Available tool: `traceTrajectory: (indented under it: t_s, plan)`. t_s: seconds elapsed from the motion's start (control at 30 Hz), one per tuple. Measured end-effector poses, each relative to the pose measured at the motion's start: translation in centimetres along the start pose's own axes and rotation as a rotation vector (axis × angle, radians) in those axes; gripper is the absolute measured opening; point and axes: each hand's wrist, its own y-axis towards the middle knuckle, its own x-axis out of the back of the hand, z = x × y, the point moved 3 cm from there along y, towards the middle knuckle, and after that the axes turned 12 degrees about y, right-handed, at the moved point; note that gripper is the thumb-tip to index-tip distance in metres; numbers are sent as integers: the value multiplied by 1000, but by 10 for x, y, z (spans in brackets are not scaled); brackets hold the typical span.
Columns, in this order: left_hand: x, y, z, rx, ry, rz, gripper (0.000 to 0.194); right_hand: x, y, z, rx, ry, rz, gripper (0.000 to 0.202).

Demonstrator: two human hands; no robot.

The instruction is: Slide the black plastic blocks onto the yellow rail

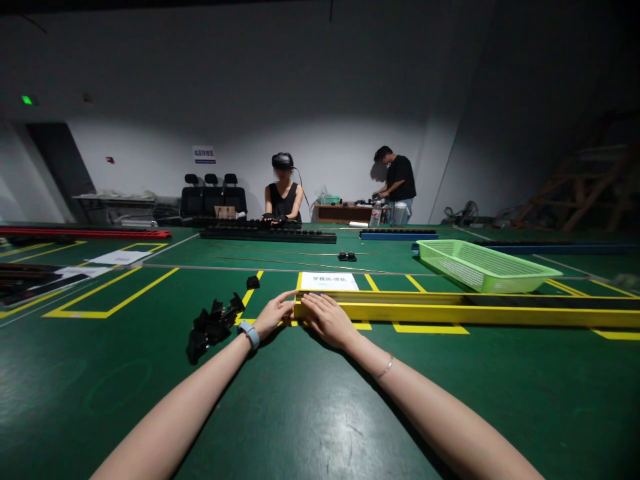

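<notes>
A long yellow rail [450, 311] with a channel along it lies across the green table, its left end in front of me. My right hand [327, 320] is closed over the rail near that end, fingers across its near wall. At the end face, my left hand [274, 313] has its fingers bent and gathered against the opening; whatever they hold is hidden. Left of this hand lies a pile of small black plastic parts [213, 327]. A single black part [253, 283] sits just beyond the pile. Behind the rail lies a white printed sheet [330, 281].
A light green basket [485, 267] stands behind the rail at right. Small black pieces [347, 256], a black rail [270, 236], a blue rail [399, 235] and a red rail [90, 233] lie farther back. Two people [284, 197] [400, 179] work beyond the table.
</notes>
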Motion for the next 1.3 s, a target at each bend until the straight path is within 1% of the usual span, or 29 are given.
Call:
traceTrajectory:
  t_s: [0.17,0.5,0.73,0.9,1.3]
  plan:
    - [2,1,2,-47,79,-7,51,0,1,0,-13,23,-7,50]
    - [2,-3,-4,-63,116,-11,48,1,2,0,-19,30,-66,41]
    - [1,-3,-3,-74,122,-16,47,2,1,1,-35,17,-99,35]
    - [0,-3,-4,-55,115,-23,48,4,1,1,-54,-9,-118,28]
    - [1,-2,-1,-65,128,-26,47,6,3,-2,-112,-70,-127,18]
